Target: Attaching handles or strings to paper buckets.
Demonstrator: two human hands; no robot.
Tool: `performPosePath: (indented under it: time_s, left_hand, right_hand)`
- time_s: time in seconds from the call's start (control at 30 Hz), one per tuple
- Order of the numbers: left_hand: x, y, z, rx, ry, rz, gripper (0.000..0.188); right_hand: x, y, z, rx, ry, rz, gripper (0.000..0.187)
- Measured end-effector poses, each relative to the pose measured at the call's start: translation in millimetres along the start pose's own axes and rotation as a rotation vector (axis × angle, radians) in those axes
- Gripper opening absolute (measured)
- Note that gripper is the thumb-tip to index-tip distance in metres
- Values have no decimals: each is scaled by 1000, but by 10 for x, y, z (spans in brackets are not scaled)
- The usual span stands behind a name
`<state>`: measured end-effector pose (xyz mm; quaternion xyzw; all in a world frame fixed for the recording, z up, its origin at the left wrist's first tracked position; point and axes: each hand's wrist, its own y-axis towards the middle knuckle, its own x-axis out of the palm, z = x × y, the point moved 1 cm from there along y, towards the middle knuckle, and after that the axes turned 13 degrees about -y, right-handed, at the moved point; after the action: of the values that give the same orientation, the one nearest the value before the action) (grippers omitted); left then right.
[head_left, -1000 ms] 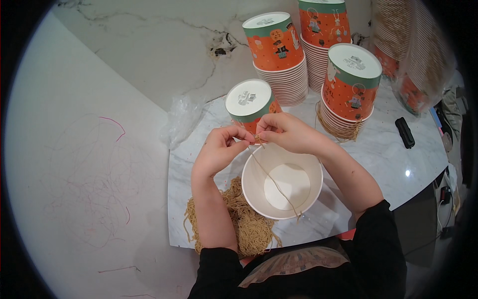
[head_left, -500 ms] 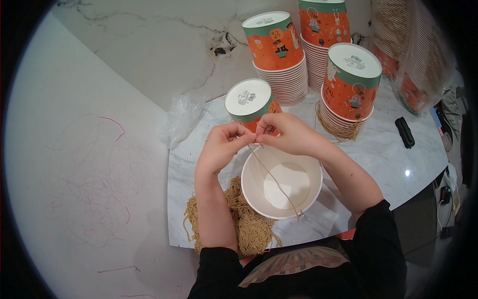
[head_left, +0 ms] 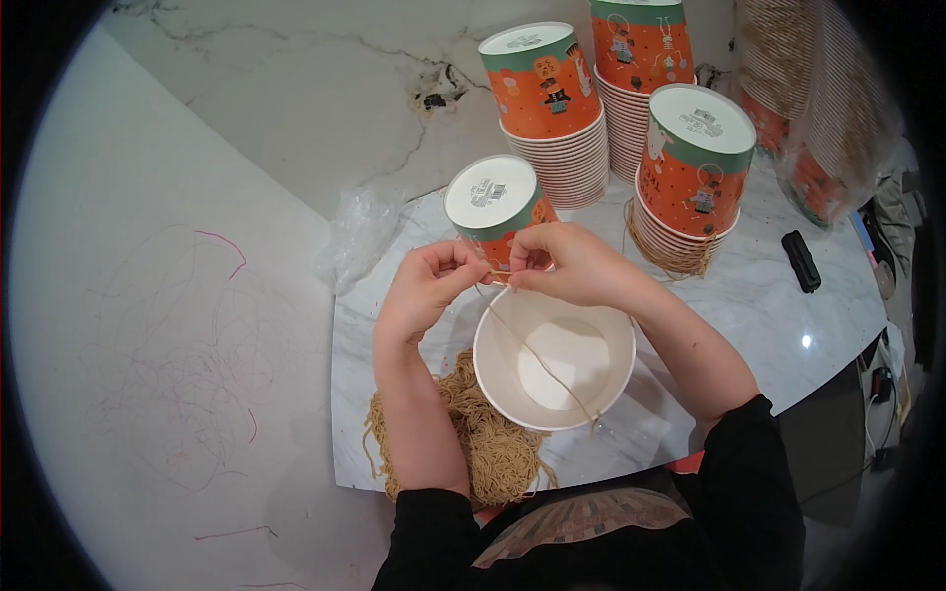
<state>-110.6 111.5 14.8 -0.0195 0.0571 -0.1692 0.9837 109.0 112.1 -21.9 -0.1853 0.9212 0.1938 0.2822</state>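
A white paper bucket (head_left: 567, 364) stands mouth up on the table, and both my hands meet over its far rim. My left hand (head_left: 434, 281) pinches a thin tan cord (head_left: 540, 357) between thumb and fingers. Close beside it, my right hand (head_left: 552, 261) pinches the same cord, with a short stretch spanning the gap between the fingertips. From there the cord trails across the bucket's mouth to its near right rim. Whether it is fixed to the rim I cannot tell. Under my left forearm lies a tangled heap of tan cord (head_left: 498, 453).
Behind my hands stands an upturned orange and green bucket (head_left: 493, 202). Taller stacks (head_left: 552, 108) rise farther back; cord loops around the base of the right stack (head_left: 695, 177). A crumpled clear bag (head_left: 360, 231) lies left, a black object (head_left: 801, 261) right.
My left hand has shifted slightly left, away from my right hand, so cord now shows between them. The white bucket has moved a little left.
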Motion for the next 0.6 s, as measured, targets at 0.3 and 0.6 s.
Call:
performPosePath:
  time_s: [0.3,0.6]
  left_hand:
    - [-24,16,-50,21,16,-15,5]
    - [0,1,-2,25,-65,-3,6]
  right_hand:
    - [-19,7,-35,102,-12,-101,12]
    - [-67,-23,-80,27,-18,-122,11]
